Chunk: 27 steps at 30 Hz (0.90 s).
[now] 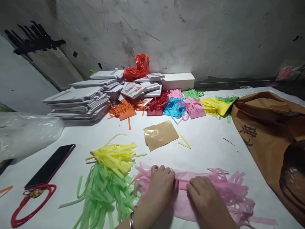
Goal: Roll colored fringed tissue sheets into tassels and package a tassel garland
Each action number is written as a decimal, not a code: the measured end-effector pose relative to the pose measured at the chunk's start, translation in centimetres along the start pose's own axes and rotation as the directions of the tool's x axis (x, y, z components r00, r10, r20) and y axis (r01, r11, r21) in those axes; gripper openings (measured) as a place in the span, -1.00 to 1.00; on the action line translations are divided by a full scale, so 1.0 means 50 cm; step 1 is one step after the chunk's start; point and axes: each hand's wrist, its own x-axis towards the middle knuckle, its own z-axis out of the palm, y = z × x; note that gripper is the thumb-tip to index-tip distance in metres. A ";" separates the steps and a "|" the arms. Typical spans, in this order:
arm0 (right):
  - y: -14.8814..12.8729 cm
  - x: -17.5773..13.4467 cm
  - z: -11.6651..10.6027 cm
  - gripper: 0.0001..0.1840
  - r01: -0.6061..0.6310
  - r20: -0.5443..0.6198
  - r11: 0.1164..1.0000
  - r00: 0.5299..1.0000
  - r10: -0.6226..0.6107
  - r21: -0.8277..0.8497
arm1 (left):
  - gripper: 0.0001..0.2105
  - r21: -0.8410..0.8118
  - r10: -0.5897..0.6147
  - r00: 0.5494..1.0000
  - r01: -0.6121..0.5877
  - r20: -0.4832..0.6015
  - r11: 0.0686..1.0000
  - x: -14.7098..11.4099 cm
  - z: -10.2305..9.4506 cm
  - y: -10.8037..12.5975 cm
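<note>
A sheet of pink tissue paper (182,206) with fringed ends lies flat on the white table in front of me. Across its middle runs a narrow folded band (183,184) of the same pink. My left hand (162,184) grips the left part of this band with curled fingers, the thumb toward the centre. On the other side, my right hand (207,197) is closed over the band, its fingertips partly hidden. Pink strips spread out beyond both hands. Left of my left hand lie a green tissue fringe (102,194) and a yellow tissue fringe (119,156).
Ahead lies a folded brown sheet (160,135). Farther back are coloured tassels (175,108), stacked white boxes (81,101) and a red plastic bag (137,70). A phone (51,165) with a red strap lies left; brown cloth (262,133) covers the right side.
</note>
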 end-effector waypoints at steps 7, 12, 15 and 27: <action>0.011 0.010 0.013 -0.71 -0.003 0.012 0.990 1.000 0.002 0.138 | -0.89 -0.116 0.255 0.962 -0.266 -0.100 0.957 -0.021 -0.028 -0.008; 0.005 0.017 0.007 -0.80 0.019 0.058 0.994 0.998 -0.026 0.109 | -0.83 -0.153 0.303 0.944 -0.321 -0.134 0.935 -0.025 -0.018 -0.014; 0.014 0.008 0.012 -0.71 0.082 0.038 0.995 0.996 -0.084 0.051 | -0.83 -0.191 0.280 0.952 -0.300 -0.124 0.935 -0.025 -0.007 -0.019; 0.079 -0.034 0.015 -0.70 -0.151 0.062 0.980 0.985 0.160 -0.129 | -0.83 -0.048 0.005 1.000 -0.005 0.016 0.999 -0.010 0.000 -0.004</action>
